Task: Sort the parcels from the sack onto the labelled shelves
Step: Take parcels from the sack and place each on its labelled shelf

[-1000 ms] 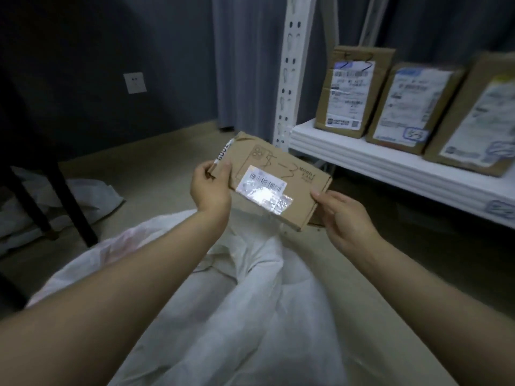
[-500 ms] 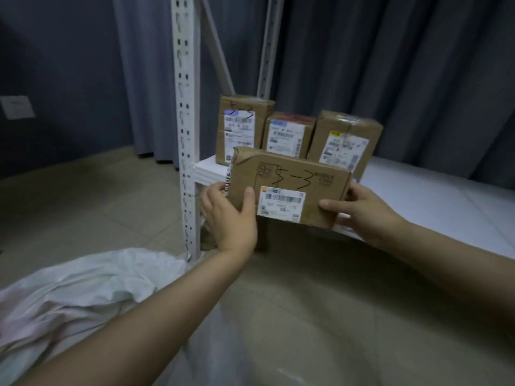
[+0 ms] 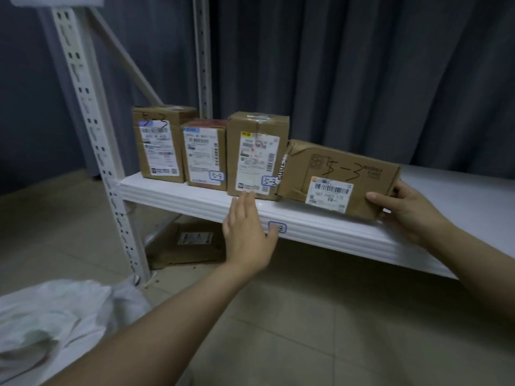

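Dark grey curtain (image 3: 362,79) at back, pale tiled floor (image 3: 306,316) below.

Far left of both hands, low down: crumpled white sack (image 3: 41,316) on floor. Beside it, white perforated upright (image 3: 92,135) carrying white shelf (image 3: 178,197).

Under shelf, left of left hand: flat cardboard parcel (image 3: 186,243) lying on floor.

On shelf, above and left of left hand: three upright cardboard boxes in a close row. These are tall parcel (image 3: 161,146), shorter parcel (image 3: 206,157) tagged 5-3, and third parcel (image 3: 255,154), also tagged 5-3.

Left hand (image 3: 248,235) flat, fingers straight and together, holding nothing, in front of shelf edge. Fingertips at base of third parcel, contact unclear.

Just right of its thumb: small blue-bordered label (image 3: 277,227) on shelf edge, partly covered.

Between the hands: long parcel (image 3: 340,179) with handwritten 5-3, standing on its long edge on shelf, left end against third parcel.

Right hand (image 3: 404,210) clamped on long parcel's right end, thumb on front face, fingers wrapped behind.
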